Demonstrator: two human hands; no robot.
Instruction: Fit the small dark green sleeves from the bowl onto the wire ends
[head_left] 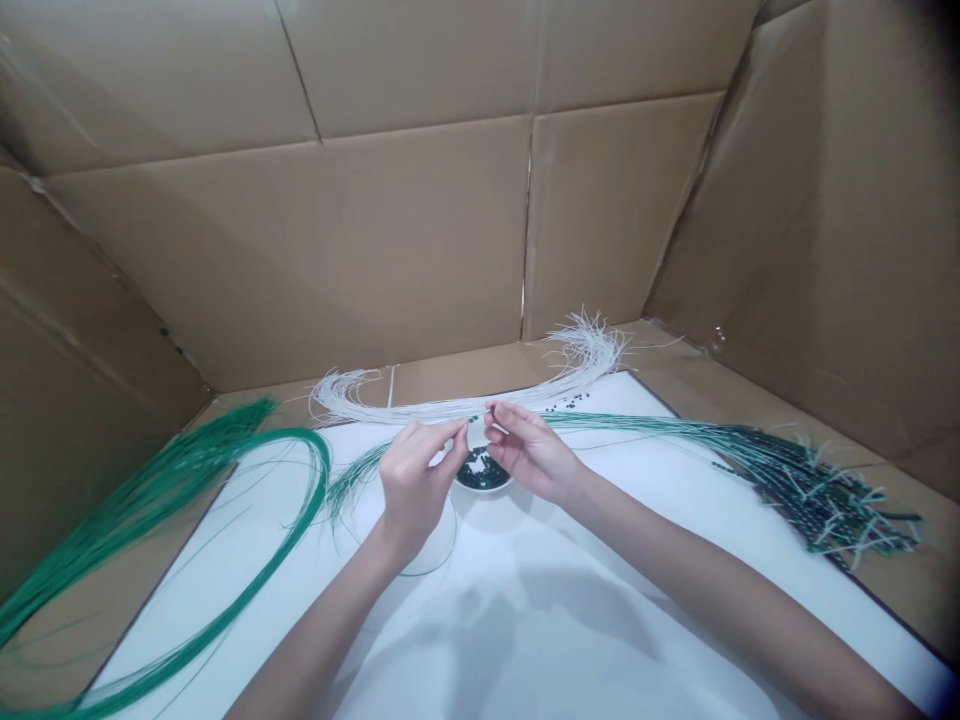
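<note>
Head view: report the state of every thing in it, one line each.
Left hand: fingertips pinched together, anything held too small to tell
Right hand: raised, fingers bent, grip unclear
White bowl: upright, holding dark beads
Loose beads: scattered
White strands: bundled, ends fanned
Green strands: bundled, partly looped
Beaded strands: bunched, pale ends splayed

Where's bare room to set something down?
The white surface lies bare between the left forearm and right forearm, nearest the camera, and between the right forearm and beaded strands. Crowded: around the bowl; along the back with white strands.
</note>
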